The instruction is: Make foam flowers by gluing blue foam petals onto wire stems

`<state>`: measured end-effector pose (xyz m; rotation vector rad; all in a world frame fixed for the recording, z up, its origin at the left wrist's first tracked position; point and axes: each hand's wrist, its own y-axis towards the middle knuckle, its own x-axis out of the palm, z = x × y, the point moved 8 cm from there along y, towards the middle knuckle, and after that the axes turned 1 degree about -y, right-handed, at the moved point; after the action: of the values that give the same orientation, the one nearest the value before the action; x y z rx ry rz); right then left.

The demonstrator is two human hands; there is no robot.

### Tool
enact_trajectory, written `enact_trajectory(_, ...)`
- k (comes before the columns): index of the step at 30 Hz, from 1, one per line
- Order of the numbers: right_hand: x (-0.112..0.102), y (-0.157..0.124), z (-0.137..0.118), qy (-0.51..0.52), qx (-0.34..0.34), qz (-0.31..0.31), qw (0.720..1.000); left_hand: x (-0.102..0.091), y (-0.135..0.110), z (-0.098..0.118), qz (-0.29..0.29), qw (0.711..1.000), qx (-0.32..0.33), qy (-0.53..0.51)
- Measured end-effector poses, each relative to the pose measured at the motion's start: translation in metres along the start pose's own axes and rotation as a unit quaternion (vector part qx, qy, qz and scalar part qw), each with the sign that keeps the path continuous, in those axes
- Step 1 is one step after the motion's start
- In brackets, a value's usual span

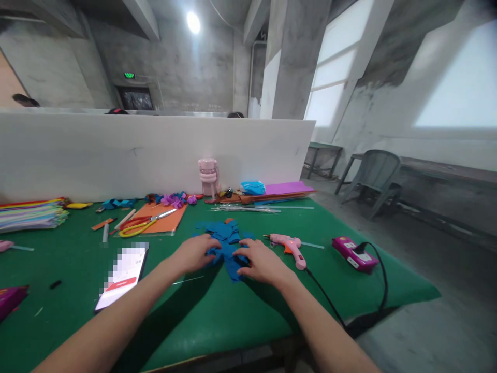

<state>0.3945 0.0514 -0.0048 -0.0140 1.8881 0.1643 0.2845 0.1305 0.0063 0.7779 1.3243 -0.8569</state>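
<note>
A loose pile of blue crepe-paper pieces (227, 234) lies on the green tabletop in front of me. At its left edge is my left hand (196, 253), fingers curved and spread, the thumb apart from them, touching the paper. My right hand (261, 260) meets the pile from the opposite side in much the same pose. One blue strip (233, 269) sticks out toward me between the two hands. Some fingertips are partly lost among the pieces. Just right of my right hand lies a pink glue gun (289, 246) with a clear glue stick in its back.
A phone (126, 277) lies left of my left forearm. Scissors (145, 224) rest on orange sheets (171, 224). A purple power box (355, 254) with a plugged-in cord sits right. Metal wires (248, 208) and a pink bottle-like object (208, 178) stand near the white partition (163, 150).
</note>
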Motion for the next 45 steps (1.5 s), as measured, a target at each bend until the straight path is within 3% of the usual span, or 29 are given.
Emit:
enact_trajectory(5, 0.005, 0.000, 0.031, 0.056, 0.087, 0.014, 0.995, 0.025, -0.005, 0.054, 0.090, 0.991, 0.081, 0.054)
enact_trajectory(10, -0.006, 0.004, 0.041, 0.140, 0.051, 0.079, 0.986, 0.046, 0.020, 0.060, 0.050, 0.981, 0.186, 0.032)
enact_trajectory(15, -0.049, -0.009, 0.049, 0.135, 0.102, 0.276, 0.946, 0.053, 0.048, 0.038, -0.009, 0.984, 0.180, 0.007)
enact_trajectory(17, -0.059, -0.014, 0.047, 0.145, 0.105, 0.324, 0.929, 0.055, 0.060, 0.026, -0.022, 0.988, 0.156, 0.006)
enact_trajectory(24, -0.064, -0.017, 0.040, 0.168, 0.090, 0.348, 0.918, 0.053, 0.094, -0.004, -0.018, 0.997, 0.079, 0.006)
enact_trajectory(27, -0.065, -0.019, 0.038, 0.171, 0.092, 0.345, 0.918, 0.029, 0.095, -0.007, 0.023, 0.996, 0.080, -0.016)
enact_trajectory(29, -0.067, -0.022, 0.037, 0.170, 0.090, 0.342, 0.920, 0.002, 0.092, -0.024, 0.084, 0.995, 0.040, -0.025)
enact_trajectory(32, -0.070, -0.026, 0.040, 0.170, 0.091, 0.333, 0.923, -0.035, 0.079, -0.083, 0.147, 0.982, -0.118, -0.010)
enact_trajectory(35, -0.070, -0.028, 0.046, 0.176, 0.102, 0.323, 0.924, -0.053, 0.059, -0.138, 0.153, 0.962, -0.227, 0.014)
enact_trajectory(37, -0.070, -0.027, 0.047, 0.184, 0.103, 0.315, 0.925, -0.049, 0.048, -0.160, 0.130, 0.955, -0.267, 0.018)
enact_trajectory(39, -0.068, -0.025, 0.045, 0.188, 0.094, 0.304, 0.929, -0.033, 0.043, -0.167, 0.099, 0.955, -0.279, 0.014)
enact_trajectory(43, -0.063, -0.019, 0.033, 0.192, 0.070, 0.284, 0.937, 0.001, 0.046, -0.148, 0.060, 0.968, -0.245, -0.009)
enact_trajectory(45, -0.060, -0.018, 0.029, 0.192, 0.063, 0.281, 0.938, 0.006, 0.047, -0.135, 0.057, 0.975, -0.213, -0.025)
